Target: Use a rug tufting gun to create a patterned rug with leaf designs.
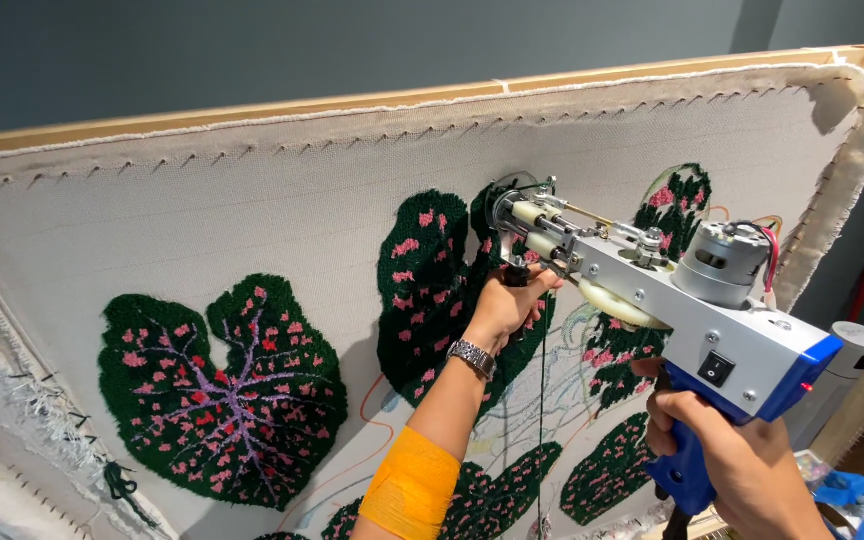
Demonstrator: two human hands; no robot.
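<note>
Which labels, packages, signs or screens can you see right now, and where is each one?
No screens, signs or readable labels in view.
Nearest candidates:
Rocker switch: small black square on the side of the tufting gun, near its blue rear end.
White cylinder with grey cap: right edge, behind the gun; no label visible.
Blue wrapping: crumpled, bottom right corner.

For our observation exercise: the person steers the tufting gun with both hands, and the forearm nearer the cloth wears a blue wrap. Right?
Not quite. The head view shows the wrap on the left forearm is orange-yellow, not blue. Both the left hand and right hand do hold the tufting gun against the cloth.
</note>
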